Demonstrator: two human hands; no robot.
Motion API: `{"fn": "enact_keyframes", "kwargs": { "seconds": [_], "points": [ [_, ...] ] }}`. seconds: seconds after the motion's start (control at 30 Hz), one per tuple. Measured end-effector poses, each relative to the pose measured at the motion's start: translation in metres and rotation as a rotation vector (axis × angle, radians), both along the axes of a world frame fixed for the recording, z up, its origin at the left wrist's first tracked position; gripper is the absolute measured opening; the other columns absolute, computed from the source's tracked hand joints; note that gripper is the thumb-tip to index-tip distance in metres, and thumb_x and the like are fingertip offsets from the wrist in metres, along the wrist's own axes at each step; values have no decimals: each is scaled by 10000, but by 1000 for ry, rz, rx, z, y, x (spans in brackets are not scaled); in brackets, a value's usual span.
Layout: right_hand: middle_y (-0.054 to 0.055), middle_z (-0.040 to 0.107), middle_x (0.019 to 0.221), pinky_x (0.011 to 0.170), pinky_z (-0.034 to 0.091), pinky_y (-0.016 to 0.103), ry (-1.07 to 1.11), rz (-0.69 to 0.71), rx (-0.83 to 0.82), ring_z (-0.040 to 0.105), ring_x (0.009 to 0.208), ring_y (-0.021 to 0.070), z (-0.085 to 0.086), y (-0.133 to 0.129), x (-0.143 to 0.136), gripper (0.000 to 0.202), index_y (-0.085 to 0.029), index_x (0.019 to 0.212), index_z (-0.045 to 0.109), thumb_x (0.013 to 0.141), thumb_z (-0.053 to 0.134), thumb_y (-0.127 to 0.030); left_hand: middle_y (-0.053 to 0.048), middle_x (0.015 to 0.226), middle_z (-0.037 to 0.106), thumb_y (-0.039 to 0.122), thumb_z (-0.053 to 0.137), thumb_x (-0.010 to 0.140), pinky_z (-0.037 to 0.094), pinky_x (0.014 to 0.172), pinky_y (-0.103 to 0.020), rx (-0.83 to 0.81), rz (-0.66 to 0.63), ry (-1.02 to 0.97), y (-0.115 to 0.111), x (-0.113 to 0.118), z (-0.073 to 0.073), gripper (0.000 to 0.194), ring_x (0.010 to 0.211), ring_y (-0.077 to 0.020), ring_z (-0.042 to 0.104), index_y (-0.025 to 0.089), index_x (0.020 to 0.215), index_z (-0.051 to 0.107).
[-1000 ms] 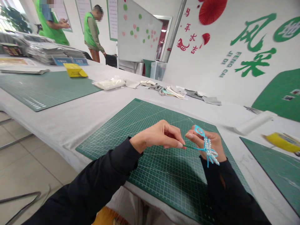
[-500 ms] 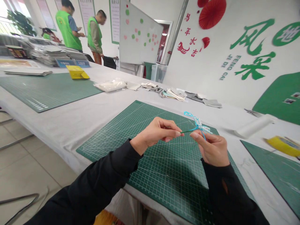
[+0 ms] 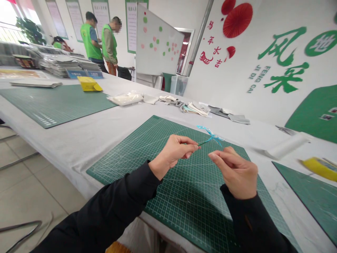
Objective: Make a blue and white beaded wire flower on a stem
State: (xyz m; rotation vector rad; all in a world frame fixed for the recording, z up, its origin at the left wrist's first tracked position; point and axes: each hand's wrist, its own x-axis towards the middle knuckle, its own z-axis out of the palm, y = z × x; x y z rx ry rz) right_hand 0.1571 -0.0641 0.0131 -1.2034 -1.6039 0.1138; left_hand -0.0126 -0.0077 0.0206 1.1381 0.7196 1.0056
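Note:
My left hand (image 3: pixel 176 153) pinches the green stem of a blue beaded flower (image 3: pixel 212 135) between thumb and fingers. The flower's blue loops, some lined with small white beads, point up and to the right over the far part of the green cutting mat (image 3: pixel 189 189). To the right and slightly lower, my right hand (image 3: pixel 235 170) is held apart from the flower. Its fingers are curled with the thumb stretched toward the stem; whether anything thin lies between them is too small to tell.
Beyond the mat lie fabric scraps (image 3: pixel 196 108) and a plastic bag (image 3: pixel 127 98). A yellow box (image 3: pixel 88 84) and paper stacks (image 3: pixel 59 65) stand at the left. Yellow tape (image 3: pixel 319 168), a white roll (image 3: pixel 286 144) and another mat (image 3: pixel 310 196) are at the right. Two people in green vests stand behind.
My right hand has let go of the blue flower and moved down, away from it. The flower, still in my left hand, has shifted left and turned. The camera view has shifted slightly.

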Motion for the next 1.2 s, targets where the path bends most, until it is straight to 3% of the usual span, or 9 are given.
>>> {"fn": "enact_keyframes", "kwargs": {
  "seconds": [0.13,0.23,0.47,0.63,0.8,0.9,1.0,1.2],
  "points": [
    [-27,389,535,538,308,303,-155,-30,93,371,567,127,-1,0,-2,117,-237,721,721,822,667,-259,55,412,451,158,676,698,271,427,-194,73,56,50,0,2,-3,68,401,-44,372,94,675,678],
    [-6,482,547,576,333,313,-363,-60,228,391,603,145,0,0,-1,87,-233,767,725,825,662,-214,52,441,477,153,659,698,309,442,-211,153,111,128,2,3,-6,59,410,-56,389,102,675,678],
    [8,502,518,613,280,350,-889,-173,549,367,625,163,10,-4,1,154,-211,652,664,800,686,-176,-29,692,648,110,600,702,439,619,-255,503,206,457,4,3,-13,116,653,-125,569,127,693,715],
    [4,514,551,651,295,344,-989,-171,583,384,657,161,12,-4,3,132,-218,703,664,833,656,-196,-24,647,621,66,540,702,401,605,-267,716,151,693,1,3,-13,187,605,-126,526,140,630,696],
    [6,539,553,649,295,336,-993,-95,610,372,665,163,13,-2,4,147,-204,672,650,807,676,-153,-25,642,600,77,542,696,366,575,-268,808,52,769,0,3,-19,175,601,-132,513,146,598,669],
    [6,521,546,643,289,335,-938,-31,524,372,669,166,14,-2,6,125,-205,711,680,831,655,-180,-26,636,587,56,530,684,348,561,-264,886,-60,792,1,1,-20,184,596,-129,505,141,593,665],
    [10,518,572,646,306,327,-770,100,303,389,676,160,13,1,13,170,-210,729,714,866,622,-252,-21,638,590,33,527,667,354,564,-251,938,-235,781,0,-2,-17,193,585,-116,507,136,603,677],
    [-18,438,518,591,351,305,-379,364,-154,387,605,137,11,9,31,271,-254,664,739,840,627,-428,1,680,612,32,580,697,400,579,-197,805,-561,587,1,-10,-7,192,597,-83,532,138,721,738]
  ]
}}
